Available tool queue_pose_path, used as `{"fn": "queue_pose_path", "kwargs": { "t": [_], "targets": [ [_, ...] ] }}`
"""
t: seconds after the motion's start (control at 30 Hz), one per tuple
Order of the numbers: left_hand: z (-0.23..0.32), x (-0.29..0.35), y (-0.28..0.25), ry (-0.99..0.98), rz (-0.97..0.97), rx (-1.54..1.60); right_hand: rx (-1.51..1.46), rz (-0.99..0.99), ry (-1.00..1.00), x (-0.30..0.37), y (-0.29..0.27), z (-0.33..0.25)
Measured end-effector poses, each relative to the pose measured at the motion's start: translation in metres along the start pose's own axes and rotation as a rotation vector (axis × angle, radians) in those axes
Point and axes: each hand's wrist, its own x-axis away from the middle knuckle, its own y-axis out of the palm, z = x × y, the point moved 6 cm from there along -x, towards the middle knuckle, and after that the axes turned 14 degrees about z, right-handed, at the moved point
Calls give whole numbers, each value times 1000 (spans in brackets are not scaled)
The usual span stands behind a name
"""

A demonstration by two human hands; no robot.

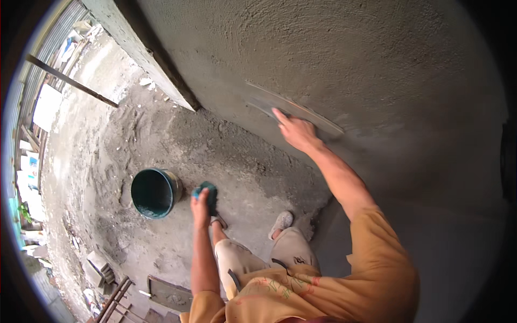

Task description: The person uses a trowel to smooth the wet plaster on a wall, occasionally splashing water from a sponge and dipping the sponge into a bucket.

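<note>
My right hand (298,132) is closed on a long, flat plastering float (309,112), with the index finger stretched along it. The float lies against the grey plastered wall (344,54), tilted down to the right. Low in front of my body, my left hand (200,207) grips a dark green, block-shaped thing (208,194), a sponge or a brush; I cannot tell which. To the left of that hand stands a dark green bucket (173,188) on the ground, its inside dark.
A concrete wall edge (156,64) juts out at the upper left, with a thin pole (75,83) beyond it. Rough, dusty ground surrounds my feet. At the lower left lie a grey block (97,266), metal bars (114,299) and a flat framed tray (169,292). Debris lines the far left.
</note>
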Motion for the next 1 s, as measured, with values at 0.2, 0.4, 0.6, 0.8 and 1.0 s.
{"fn": "queue_pose_path", "kwargs": {
  "t": [0.2, 0.4, 0.6, 0.8, 1.0],
  "targets": [
    [48, -45, -267, 77, 497, -267, 80, 485, -209, 146, -244, 61],
    [34, -74, -391, 52, 699, -128, -353, 617, -96, -28, -330, -117],
    [36, -122, -317, -76, 339, -291, 58, 339, -151, -160, -75, -164],
    [85, -177, -382, 2, 193, -563, 345, 98, -64, -38, -100, -64],
    [116, -212, -382, 154, 297, -719, -123, 489, -218, -167, -258, -239]
  ]
}}
